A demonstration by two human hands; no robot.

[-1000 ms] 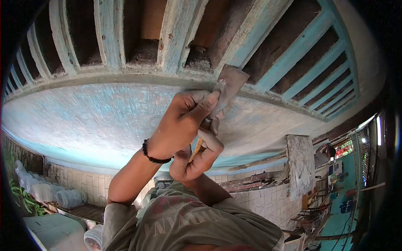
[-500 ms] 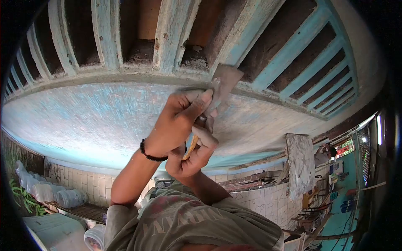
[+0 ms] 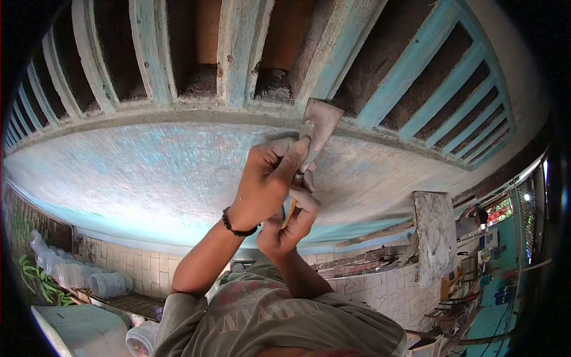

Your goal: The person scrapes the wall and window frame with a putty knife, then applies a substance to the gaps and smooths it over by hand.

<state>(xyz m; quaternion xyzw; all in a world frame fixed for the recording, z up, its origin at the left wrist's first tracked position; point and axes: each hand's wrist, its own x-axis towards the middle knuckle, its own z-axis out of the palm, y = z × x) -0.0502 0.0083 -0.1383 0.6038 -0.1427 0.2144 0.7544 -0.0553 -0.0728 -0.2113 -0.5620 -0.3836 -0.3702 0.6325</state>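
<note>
Compared with a moment earlier, the left hand, with one dark bracelet at its wrist, keeps its pinch on the lower blade of the scraper, thumb on the near face. The blade stands a little more upright in view than a second ago, its wide end overlapping the upper edge of the wall, at the foot of one slat. The right hand stays closed around the handle. With both grips unchanged, this looks like a small adjustment of angle; whether the blade touches the wall's edge cannot be told.

Counted from left to right: several clear containers, too overlapped to number, and one more lower down; ten or more slats above the wall's upper edge, crowded at the far left; two hands on one scraper; one worn board; one other person beyond it, barely visible.
</note>
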